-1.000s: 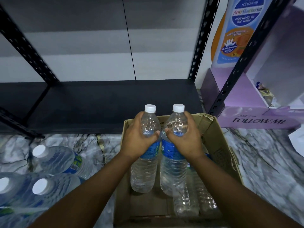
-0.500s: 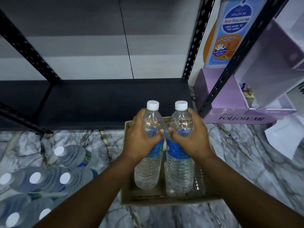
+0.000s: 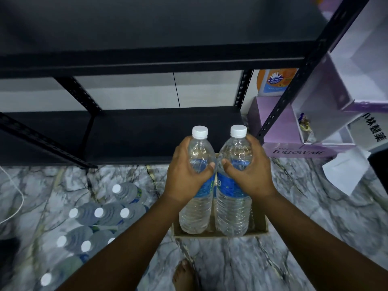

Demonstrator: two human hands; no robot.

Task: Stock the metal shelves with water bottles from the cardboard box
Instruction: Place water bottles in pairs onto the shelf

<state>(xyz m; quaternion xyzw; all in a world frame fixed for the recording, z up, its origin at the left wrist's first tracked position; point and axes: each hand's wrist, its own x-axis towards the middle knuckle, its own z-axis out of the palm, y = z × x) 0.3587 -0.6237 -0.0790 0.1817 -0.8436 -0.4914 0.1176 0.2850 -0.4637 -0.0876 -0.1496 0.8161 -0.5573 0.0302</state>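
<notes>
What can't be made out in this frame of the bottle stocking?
Head view, the only one:
- Inside of the cardboard box: hidden behind the two held bottles and the forearms.
- Bottle labels: covered by the left hand and right hand.
- Floor bottles: count unclear, blurred and cut off by the left edge.
- Upper shelf top: too dark.

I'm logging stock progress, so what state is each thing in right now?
Left hand: grips the left bottle.
Right hand: grips the right bottle.
Left bottle: capped, upright, held above the box.
Right bottle: capped, upright, held above the box.
Box: open, on the floor.
Lower shelf: bare where visible.
Floor bottles: capped, lying grouped.
</notes>
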